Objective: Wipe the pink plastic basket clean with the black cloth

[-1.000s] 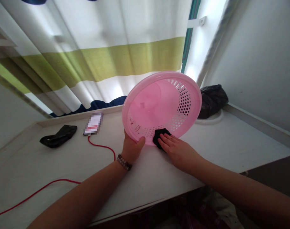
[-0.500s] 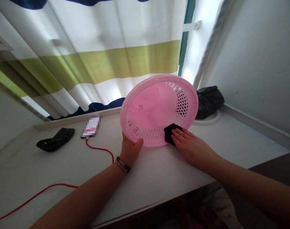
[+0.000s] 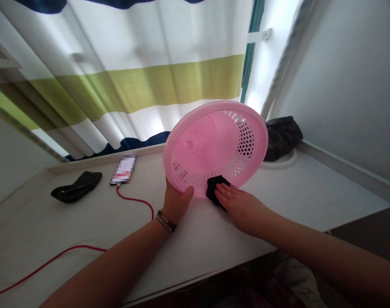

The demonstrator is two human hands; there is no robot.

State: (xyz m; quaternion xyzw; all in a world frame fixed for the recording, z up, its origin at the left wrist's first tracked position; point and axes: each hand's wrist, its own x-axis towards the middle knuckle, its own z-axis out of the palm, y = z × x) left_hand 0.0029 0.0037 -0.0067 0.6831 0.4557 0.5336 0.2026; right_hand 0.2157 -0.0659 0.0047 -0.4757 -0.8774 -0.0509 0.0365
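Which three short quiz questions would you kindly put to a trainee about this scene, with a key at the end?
1. True or false: the left hand grips the pink basket at its rim.
2. What lies under the fingers of the right hand? (a) a bracelet; (b) a black cloth; (c) a curtain.
3. Fill in the colour: the cable running to the phone is ____.

Key: 1. True. 2. b. 3. Red.

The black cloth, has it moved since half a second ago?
Yes. Against the resting phone, the black cloth has shifted left along the rim of the pink basket.
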